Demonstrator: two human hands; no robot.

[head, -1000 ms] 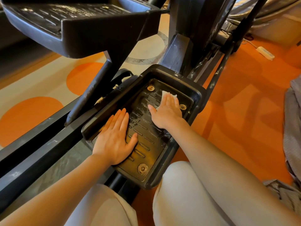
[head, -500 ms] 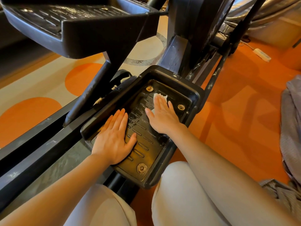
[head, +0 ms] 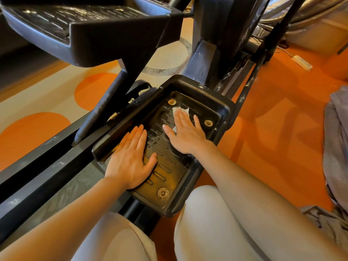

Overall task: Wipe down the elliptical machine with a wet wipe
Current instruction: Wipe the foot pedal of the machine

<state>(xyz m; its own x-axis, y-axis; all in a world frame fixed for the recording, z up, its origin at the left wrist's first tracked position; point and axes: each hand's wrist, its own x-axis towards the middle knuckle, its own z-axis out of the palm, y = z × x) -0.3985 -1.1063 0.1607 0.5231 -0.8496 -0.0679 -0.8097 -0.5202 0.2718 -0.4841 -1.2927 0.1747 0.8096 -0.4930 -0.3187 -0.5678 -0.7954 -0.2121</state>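
Note:
The elliptical's black foot pedal (head: 225,108) lies low in the middle of the view, a ribbed tray with brass bolts in its corners. My right hand (head: 185,133) lies flat in the pedal's far half, its straight fingers pressing a white wet wipe (head: 181,110) onto the ribbed floor. Only the wipe's far edge shows past my fingertips. My left hand (head: 130,160) rests flat on the pedal's near left part, fingers straight and together, holding nothing.
The second pedal (head: 88,29) hangs raised at the upper left on its dark arm. The machine's frame rails (head: 37,172) run along the left. Orange floor lies to the right, with a grey cloth (head: 337,147) at the right edge and a white power strip (head: 302,62) farther back.
My right hand has slid the wipe a little to the left across the far half of the pedal. My left hand has stayed in place.

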